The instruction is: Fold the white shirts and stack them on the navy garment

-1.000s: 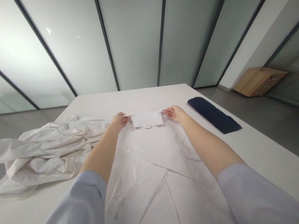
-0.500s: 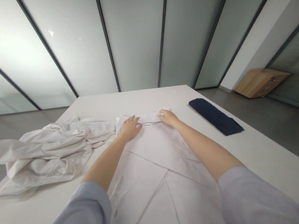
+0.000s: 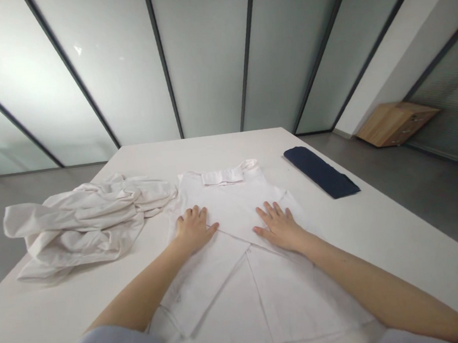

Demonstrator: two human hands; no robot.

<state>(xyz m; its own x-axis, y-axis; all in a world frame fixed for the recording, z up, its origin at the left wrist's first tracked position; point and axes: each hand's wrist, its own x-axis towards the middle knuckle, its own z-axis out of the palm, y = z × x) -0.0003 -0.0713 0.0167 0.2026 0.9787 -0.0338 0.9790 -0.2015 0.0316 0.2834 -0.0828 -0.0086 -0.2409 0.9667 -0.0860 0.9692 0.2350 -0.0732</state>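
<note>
A white garment, by its collar band and folded-in sleeves a shirt or coat, lies spread flat along the middle of the table, its collar at the far end. My left hand rests palm down on its left side, fingers spread. On the right side my right hand lies flat too, fingers apart. Neither hand grips the cloth. The sleeves lie crosswise over the body of the garment, meeting near its middle. The garment's near edge is partly cut off below.
A crumpled heap of white cloth lies on the left of the white table. A folded dark blue cloth is near the right edge. Frosted glass panels stand behind; a wooden cabinet is on the floor at right.
Both hands have left the collar and come back toward me, spreading apart onto the garment's upper body. The collar is now uncovered. The view has shifted slightly.
</note>
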